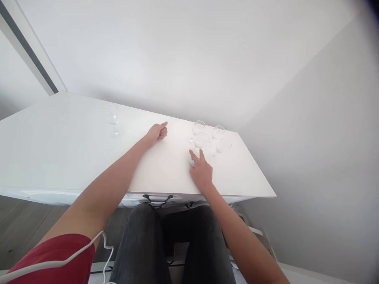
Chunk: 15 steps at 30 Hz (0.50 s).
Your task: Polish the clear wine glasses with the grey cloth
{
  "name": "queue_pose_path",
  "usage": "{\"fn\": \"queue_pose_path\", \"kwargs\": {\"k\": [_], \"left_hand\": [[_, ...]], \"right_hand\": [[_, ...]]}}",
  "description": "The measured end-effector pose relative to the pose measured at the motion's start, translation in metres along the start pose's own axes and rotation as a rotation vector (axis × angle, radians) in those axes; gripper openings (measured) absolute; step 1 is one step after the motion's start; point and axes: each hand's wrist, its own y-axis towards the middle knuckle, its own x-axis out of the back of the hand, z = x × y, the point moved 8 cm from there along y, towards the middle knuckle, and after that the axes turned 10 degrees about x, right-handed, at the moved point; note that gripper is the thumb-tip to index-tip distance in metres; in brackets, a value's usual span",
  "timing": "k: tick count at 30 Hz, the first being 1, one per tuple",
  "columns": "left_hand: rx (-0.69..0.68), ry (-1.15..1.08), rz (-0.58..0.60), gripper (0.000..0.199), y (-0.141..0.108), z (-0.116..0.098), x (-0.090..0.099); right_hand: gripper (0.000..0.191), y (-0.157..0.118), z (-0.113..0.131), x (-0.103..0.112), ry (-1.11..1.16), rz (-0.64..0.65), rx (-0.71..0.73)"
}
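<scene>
Several clear stemmed glasses stand close together on the right part of a white cabinet top. Two of them, a back left glass [199,127] and a back right glass [218,132], are nearest the wall; a front right glass [225,144] is beside them. My right hand [201,169] is at the stem and foot of the front left glass [201,140], with two fingers spread around it; its thumb is hidden. My left hand [158,131] is over the cabinet top to the left, fingers curled, one digit stretched out, nothing in it.
Another clear glass [113,119] is at the back left of the white cabinet top [74,157]. A pale wall [177,59] rises right behind. Dark drawer handles [158,198] are on the cabinet's front, above my knees. A white cable [68,259] crosses my left sleeve.
</scene>
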Motion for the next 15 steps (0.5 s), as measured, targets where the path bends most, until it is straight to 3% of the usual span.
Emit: {"fn": "queue_pose_path", "kwargs": {"k": [4, 7, 10, 13, 15], "left_hand": [[-0.028, -0.004, -0.082, 0.066, 0.001, -0.002, 0.005], [-0.071, -0.019, -0.192, 0.065, -0.002, -0.007, 0.013], [-0.116, -0.073, -0.321, 0.063, -0.009, -0.013, 0.024], [-0.140, -0.148, -0.426, 0.061, -0.013, -0.015, 0.034], [-0.132, -0.185, -0.434, 0.060, -0.012, -0.014, 0.038]], "right_hand": [[0.059, -0.020, 0.010, 0.000, -0.003, -0.024, -0.025], [0.044, -0.013, 0.030, -0.002, 0.018, -0.027, 0.051], [0.040, 0.007, 0.067, -0.002, 0.089, -0.014, 0.204], [0.053, 0.023, 0.115, 0.011, 0.240, -0.046, 0.322], [0.065, 0.032, 0.151, 0.027, 0.358, -0.076, 0.385]]}}
